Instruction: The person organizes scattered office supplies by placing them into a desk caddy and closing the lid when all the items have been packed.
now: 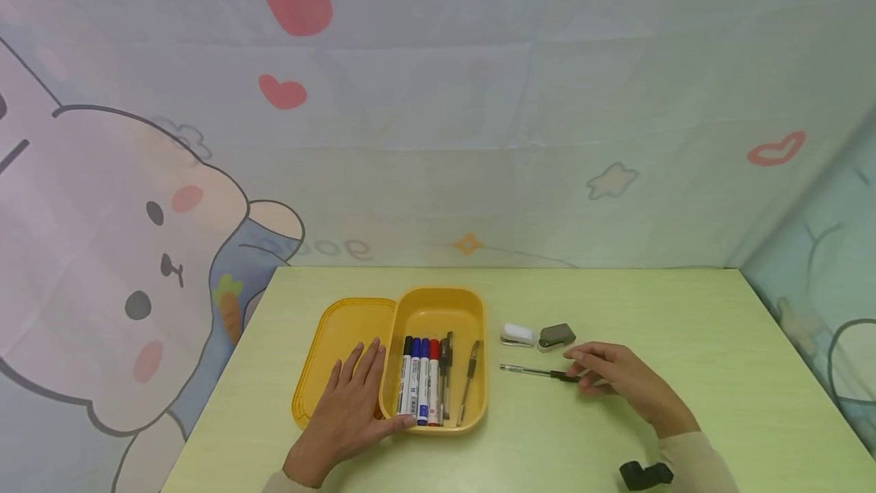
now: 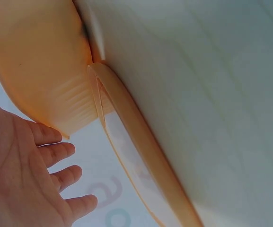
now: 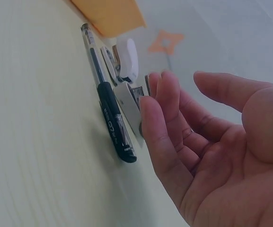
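My left hand lies with fingers spread at the left side of a yellow box, its thumb over the front rim. In the left wrist view, straight fingertips meet the box wall. Inside the box, several white-bodied markers with black, blue and red caps lie side by side, with gel pens to their right. My right hand hovers by the black end of another gel pen on the table. The right wrist view shows its thumb and fingers apart, the pen lying beside them ungripped.
A yellow lid lies flat left of the box, partly under my left hand. Behind the loose pen sit a white mini stapler and a grey one. A printed cloth hangs behind the table's back edge.
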Demonstrator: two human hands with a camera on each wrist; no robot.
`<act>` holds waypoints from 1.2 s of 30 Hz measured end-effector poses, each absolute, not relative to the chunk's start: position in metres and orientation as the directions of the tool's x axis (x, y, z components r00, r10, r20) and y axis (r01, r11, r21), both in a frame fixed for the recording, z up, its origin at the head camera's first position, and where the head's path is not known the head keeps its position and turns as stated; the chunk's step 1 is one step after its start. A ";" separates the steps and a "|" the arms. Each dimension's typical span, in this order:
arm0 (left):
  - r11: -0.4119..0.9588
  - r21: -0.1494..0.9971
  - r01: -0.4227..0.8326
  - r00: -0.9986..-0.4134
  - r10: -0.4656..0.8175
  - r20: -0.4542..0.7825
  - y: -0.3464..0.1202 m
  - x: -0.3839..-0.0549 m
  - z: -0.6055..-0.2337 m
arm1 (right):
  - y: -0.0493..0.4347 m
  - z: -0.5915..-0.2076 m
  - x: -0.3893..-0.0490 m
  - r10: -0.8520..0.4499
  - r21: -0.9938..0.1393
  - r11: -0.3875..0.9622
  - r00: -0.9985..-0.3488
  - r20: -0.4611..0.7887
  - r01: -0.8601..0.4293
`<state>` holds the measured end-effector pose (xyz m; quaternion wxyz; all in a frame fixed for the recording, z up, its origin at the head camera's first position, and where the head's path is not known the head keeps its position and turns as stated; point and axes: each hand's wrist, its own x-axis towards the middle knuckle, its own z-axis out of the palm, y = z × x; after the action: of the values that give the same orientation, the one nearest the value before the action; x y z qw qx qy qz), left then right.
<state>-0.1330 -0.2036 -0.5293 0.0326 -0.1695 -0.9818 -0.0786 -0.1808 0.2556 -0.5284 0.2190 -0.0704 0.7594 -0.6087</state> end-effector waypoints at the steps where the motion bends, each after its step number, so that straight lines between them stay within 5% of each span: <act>1: 0.930 0.142 0.338 -0.941 0.328 0.090 -0.204 -0.133 -0.529 | 0.257 -0.529 -0.180 -0.365 -0.954 0.251 -0.896 -0.253 0.167; 36: 0.935 0.162 0.315 -0.949 0.306 0.079 -0.203 -0.134 -0.531 | 0.270 -0.546 -0.170 -0.381 -0.944 0.202 -0.866 -0.322 0.262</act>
<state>-0.1344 -0.2027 -0.5308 0.0263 -0.1581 -0.9833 -0.0866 -0.1703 0.2698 -0.5464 0.2553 -0.0407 0.7319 -0.6304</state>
